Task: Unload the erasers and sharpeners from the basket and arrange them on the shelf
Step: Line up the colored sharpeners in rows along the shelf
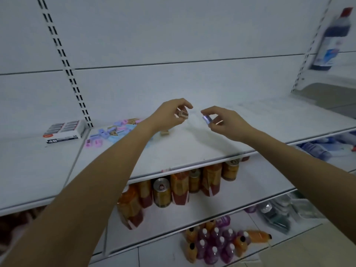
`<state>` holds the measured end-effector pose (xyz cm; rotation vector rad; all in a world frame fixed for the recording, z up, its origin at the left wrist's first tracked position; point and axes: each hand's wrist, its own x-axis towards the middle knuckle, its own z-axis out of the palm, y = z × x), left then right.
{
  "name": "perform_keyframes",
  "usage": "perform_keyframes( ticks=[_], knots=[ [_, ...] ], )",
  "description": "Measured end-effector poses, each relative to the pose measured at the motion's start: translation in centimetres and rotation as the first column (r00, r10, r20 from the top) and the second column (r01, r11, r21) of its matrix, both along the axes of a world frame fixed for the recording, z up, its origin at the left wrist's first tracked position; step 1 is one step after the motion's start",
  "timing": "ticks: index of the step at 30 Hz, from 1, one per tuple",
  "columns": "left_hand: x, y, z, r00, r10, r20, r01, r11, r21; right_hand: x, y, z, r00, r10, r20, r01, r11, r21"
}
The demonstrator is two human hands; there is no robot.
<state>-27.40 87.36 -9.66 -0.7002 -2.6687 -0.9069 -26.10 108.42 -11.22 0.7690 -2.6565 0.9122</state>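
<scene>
Hands hover side by side over the white shelf [212, 149]: the left hand [167, 115] pinches a tan sharpener [183, 115] between thumb and curled fingertips, and the right hand [224, 123] pinches a small purple sharpener [207, 119] the same way, the two pieces held apart above the board. Beside the left wrist a loose pile of sharpeners [113, 132] in pink, blue, purple and tan lies on the shelf, one more tan piece [164, 132] just beside it, and a box of erasers [64, 131] sits further left. Cans [161, 192] stand on the level below.
</scene>
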Motion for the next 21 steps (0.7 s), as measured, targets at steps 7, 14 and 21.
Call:
perform_keyframes(
  ticks=[7, 14, 21],
  knots=[
    [-1.4, 3.1, 0.2, 0.988, 0.13, -0.081, -0.133, 0.991, -0.029, -2.6, 2.8, -1.4, 0.996, -0.058, 0.066, 0.067, 0.989, -0.13],
    [-6.2, 2.7, -0.1, 0.98, 0.187, -0.071, -0.184, 0.982, 0.041, -7.0, 3.7, -1.1, 0.997, -0.083, 0.011, 0.084, 0.986, -0.145],
    [-11.3, 2.2, -1.8, 0.985, 0.158, -0.075, -0.157, 0.987, 0.019, -12.4, 3.6, -1.0, 0.994, -0.104, -0.033, 0.101, 0.99, -0.094]
  ],
)
